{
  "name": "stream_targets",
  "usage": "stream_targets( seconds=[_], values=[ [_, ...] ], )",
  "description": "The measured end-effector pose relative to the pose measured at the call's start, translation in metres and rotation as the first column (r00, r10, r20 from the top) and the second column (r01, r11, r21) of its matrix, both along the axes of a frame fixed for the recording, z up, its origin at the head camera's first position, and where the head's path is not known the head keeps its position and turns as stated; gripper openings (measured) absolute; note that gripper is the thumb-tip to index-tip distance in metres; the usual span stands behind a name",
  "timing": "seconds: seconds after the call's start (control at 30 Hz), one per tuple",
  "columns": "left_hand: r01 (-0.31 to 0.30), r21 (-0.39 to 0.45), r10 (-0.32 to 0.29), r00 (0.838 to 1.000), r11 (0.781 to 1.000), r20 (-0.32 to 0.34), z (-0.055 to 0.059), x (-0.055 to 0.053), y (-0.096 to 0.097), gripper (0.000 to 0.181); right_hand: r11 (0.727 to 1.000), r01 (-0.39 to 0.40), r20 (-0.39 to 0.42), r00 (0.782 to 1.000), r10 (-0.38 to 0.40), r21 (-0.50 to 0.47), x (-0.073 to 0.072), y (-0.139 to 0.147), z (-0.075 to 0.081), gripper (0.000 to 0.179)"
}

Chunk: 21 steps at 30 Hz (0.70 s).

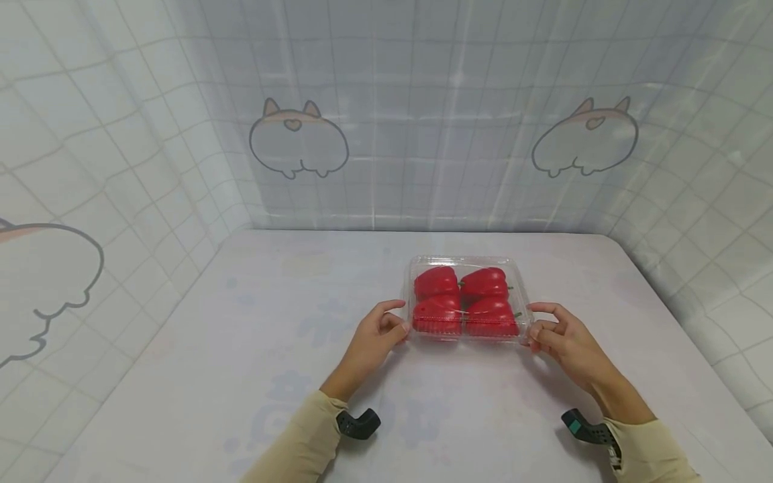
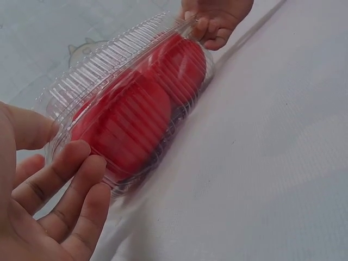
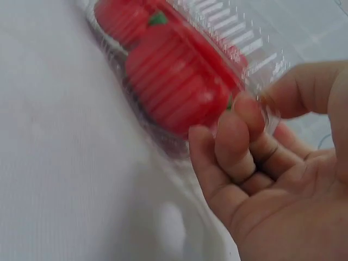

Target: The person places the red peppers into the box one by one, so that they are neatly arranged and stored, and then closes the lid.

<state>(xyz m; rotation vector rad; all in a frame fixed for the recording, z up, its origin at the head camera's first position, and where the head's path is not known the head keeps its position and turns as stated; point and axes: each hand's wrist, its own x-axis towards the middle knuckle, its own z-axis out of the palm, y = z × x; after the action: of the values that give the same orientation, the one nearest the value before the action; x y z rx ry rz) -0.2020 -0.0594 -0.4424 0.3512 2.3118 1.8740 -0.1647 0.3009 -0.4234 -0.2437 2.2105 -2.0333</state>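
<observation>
A clear plastic clamshell box with a ribbed lid holds several red bell peppers with green stems. My left hand pinches its near left corner. In the left wrist view the thumb lies at the lid's rim and the fingertips touch the ribbed front wall. At the near right corner, my right hand pinches the rim between thumb and fingers. The right wrist view shows a green stem through the plastic. The lid lies over the peppers, and the box sits level, close over the table.
The table has a pale cloth with faint prints. Behind it and at both sides hang white grid-patterned curtains with cartoon animal drawings. A dark wrist device is on the left wrist, another on the right.
</observation>
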Motion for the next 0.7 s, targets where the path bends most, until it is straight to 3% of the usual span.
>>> stream_targets(
  seconds=[0.43, 0.6, 0.7],
  values=[
    [0.0, 0.035, -0.002, 0.999, 0.999, 0.045, 0.006, 0.0017, 0.0008, 0.047, 0.996, -0.067, -0.08, 0.995, 0.062, -0.056, -0.0031, 0.0027, -0.0057, 0.028],
    [-0.004, 0.04, 0.002, 0.999, 0.999, 0.035, 0.0061, 0.0009, 0.0021, 0.047, 0.999, -0.037, -0.033, 0.999, 0.035, -0.04, -0.0027, -0.0007, -0.0027, 0.021],
    [-0.013, 0.03, 0.011, 0.997, 0.999, 0.072, 0.0053, 0.002, 0.0024, 0.05, 1.0, -0.005, 0.006, 1.0, 0.005, -0.017, -0.0011, -0.001, -0.002, 0.02]
  ],
)
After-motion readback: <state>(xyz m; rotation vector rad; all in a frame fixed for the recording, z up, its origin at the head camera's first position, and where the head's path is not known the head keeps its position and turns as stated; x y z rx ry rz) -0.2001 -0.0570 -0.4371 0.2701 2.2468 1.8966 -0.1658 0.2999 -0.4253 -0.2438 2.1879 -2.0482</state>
